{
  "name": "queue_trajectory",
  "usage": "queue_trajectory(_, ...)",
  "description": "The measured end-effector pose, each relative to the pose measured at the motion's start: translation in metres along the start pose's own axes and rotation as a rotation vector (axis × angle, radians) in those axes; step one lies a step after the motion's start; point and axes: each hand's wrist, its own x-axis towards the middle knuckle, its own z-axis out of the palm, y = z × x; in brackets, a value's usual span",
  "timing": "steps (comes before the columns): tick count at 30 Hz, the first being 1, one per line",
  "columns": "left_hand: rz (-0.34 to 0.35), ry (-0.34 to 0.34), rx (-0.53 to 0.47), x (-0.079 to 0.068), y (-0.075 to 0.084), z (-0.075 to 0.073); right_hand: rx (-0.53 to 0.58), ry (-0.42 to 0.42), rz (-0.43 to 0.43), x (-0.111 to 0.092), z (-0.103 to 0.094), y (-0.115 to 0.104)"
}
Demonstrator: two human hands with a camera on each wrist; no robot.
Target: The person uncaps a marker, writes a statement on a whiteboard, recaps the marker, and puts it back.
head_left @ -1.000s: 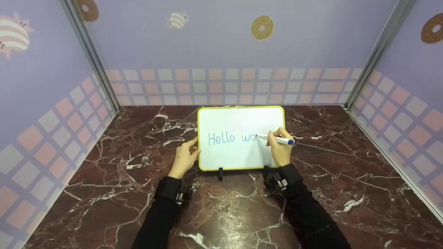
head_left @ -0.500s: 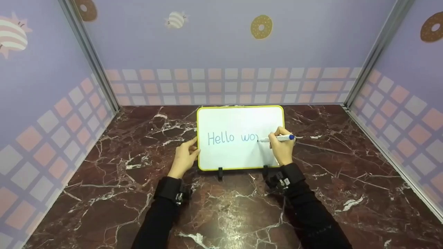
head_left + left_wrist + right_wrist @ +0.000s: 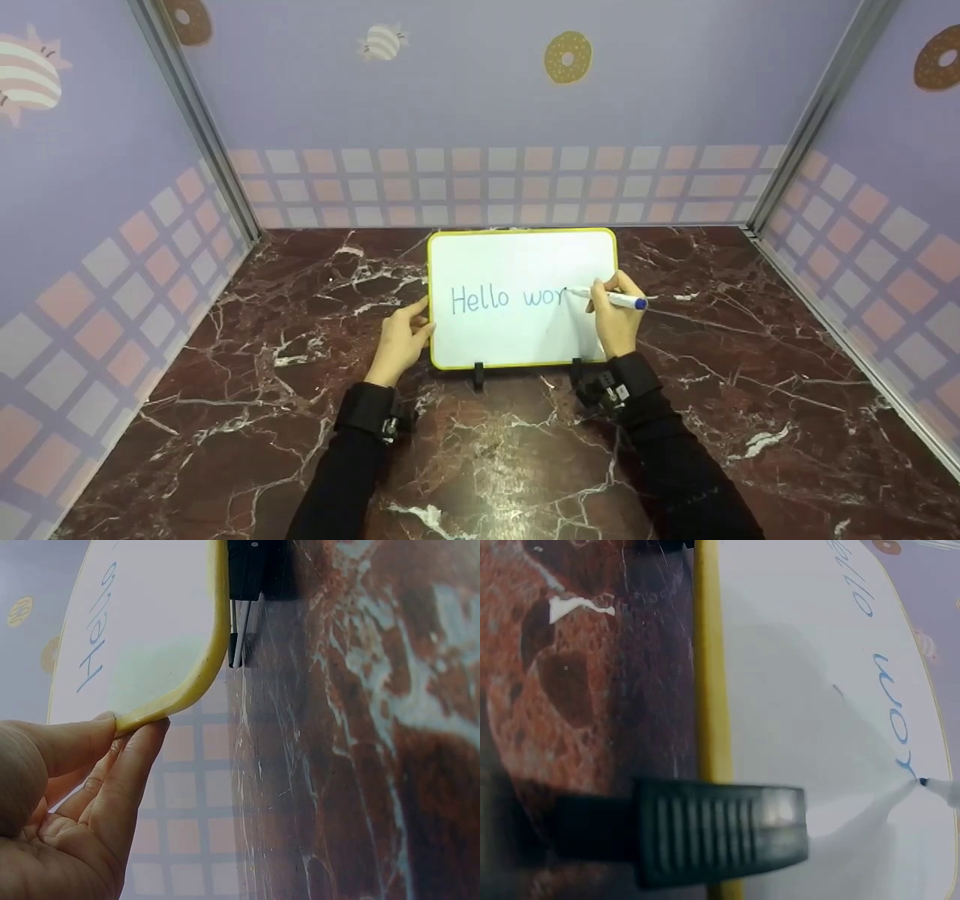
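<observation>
A whiteboard [image 3: 510, 337] with a yellow frame leans on a black stand and bears blue handwriting reading "Hello wor". My left hand [image 3: 401, 339] pinches its left edge between thumb and fingers; the left wrist view shows the thumb on the front and fingers [image 3: 127, 780] behind the yellow rim. My right hand [image 3: 619, 311] holds a white marker [image 3: 621, 300] with a blue end, its dark tip at the end of the "r". In the right wrist view the marker's tip [image 3: 924, 782] meets the board at that letter; the right hand itself is out of that view.
Two black stand feet [image 3: 478, 375] jut out below the board's lower edge. One ribbed black foot [image 3: 720, 831] looms large in the right wrist view. Dark red marble tabletop [image 3: 247, 420] surrounds the board, with patterned purple walls [image 3: 480, 97] behind and at both sides.
My right hand has moved slightly right with the marker. The "r" has been drawn after "wo", its stem first, then its arm. My left hand and the board have stayed put.
</observation>
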Motion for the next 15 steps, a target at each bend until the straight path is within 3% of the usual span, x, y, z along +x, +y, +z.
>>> queue_trajectory(15, -0.005, 0.0, 0.009, 0.0001, 0.001, 0.0004, 0.03, 0.021, -0.017, 0.0039, -0.0038, 0.0055)
